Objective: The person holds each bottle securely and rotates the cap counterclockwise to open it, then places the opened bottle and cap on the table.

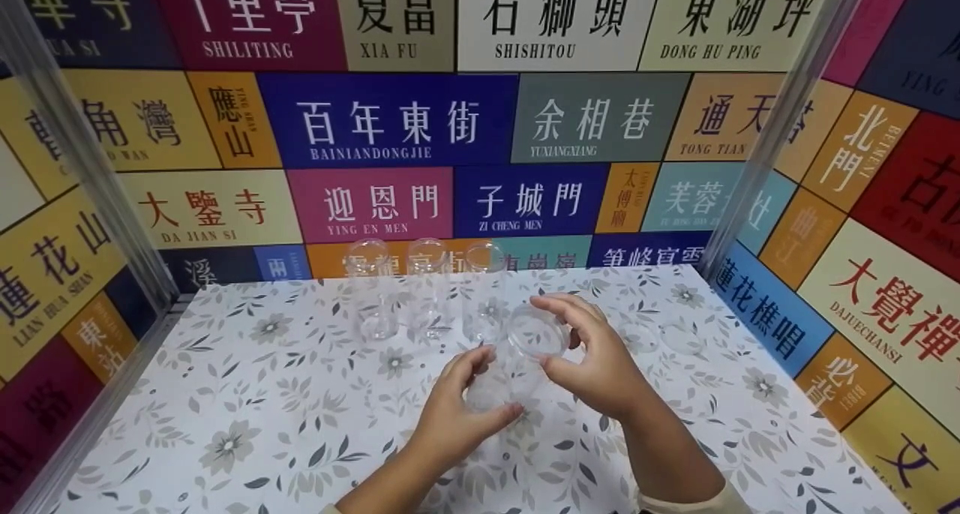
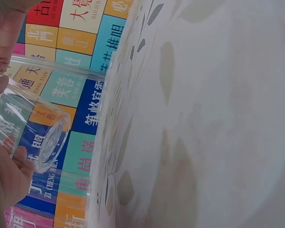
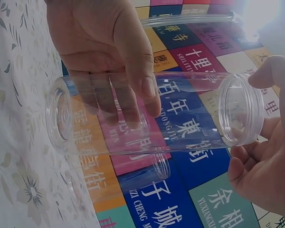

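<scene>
A clear plastic jar (image 3: pixel 190 128) is held between both hands above the table. My left hand (image 1: pixel 461 401) grips the jar's body, its thumb on one side and its fingers round the other, as the right wrist view shows. My right hand (image 1: pixel 596 353) pinches the clear round top end (image 1: pixel 536 332) between thumb and fingers. A ringed band shows there; whether it is a separate lid I cannot tell. In the left wrist view the jar's thick base (image 2: pixel 54 142) points away from the hands. In the head view much of the body is hidden behind my left hand.
Three clear jars stand in a row at the back: a left one (image 1: pixel 373 296), a middle one (image 1: pixel 427 296) and a right one (image 1: pixel 484 296). Faint clear discs (image 1: pixel 682 338) lie right of my right hand. A printed wall (image 1: pixel 390 124) bounds the flower-patterned table (image 1: pixel 262 424).
</scene>
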`<state>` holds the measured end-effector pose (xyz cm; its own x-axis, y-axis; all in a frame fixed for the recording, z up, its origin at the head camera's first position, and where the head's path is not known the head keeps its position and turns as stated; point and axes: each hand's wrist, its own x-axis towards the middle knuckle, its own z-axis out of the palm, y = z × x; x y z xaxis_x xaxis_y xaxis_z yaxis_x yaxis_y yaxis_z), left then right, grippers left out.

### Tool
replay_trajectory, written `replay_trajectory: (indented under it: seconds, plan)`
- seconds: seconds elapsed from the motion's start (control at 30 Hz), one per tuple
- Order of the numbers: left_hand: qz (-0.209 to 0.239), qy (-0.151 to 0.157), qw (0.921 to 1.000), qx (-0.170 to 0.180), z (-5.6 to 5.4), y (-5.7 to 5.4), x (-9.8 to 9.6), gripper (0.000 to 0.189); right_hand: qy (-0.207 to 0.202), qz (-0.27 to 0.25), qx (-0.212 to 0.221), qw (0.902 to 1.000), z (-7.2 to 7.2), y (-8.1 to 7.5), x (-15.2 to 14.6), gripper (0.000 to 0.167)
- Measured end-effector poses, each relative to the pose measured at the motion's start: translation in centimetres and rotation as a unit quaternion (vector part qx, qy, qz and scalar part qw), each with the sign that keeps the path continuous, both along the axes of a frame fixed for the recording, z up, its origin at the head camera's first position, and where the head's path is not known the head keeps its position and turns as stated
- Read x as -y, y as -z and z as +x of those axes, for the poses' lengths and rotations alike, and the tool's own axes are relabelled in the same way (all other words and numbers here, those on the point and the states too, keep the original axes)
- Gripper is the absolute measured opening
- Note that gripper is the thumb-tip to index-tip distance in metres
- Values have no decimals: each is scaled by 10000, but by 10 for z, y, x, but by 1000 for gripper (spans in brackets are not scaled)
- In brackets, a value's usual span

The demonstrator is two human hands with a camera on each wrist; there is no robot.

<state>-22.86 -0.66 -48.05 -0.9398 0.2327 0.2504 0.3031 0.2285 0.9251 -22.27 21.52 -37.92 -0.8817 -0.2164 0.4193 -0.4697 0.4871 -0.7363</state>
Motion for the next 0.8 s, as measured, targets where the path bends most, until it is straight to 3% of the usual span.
replay_trajectory:
  seconds: [0.23,0.57,0.8]
  plan:
    - [-128,-76,9999,-64,0,-1,-1,85,83,28,40,10000,-2,1,-2,69]
    - [-401,-99,9991,-10,3,-4,-1,85,630,340,901,9934,-3,-2,4,77]
    - [-428,-104,9990,-54,3,-4,-1,84,516,338,818,9947,-2,-2,3,75]
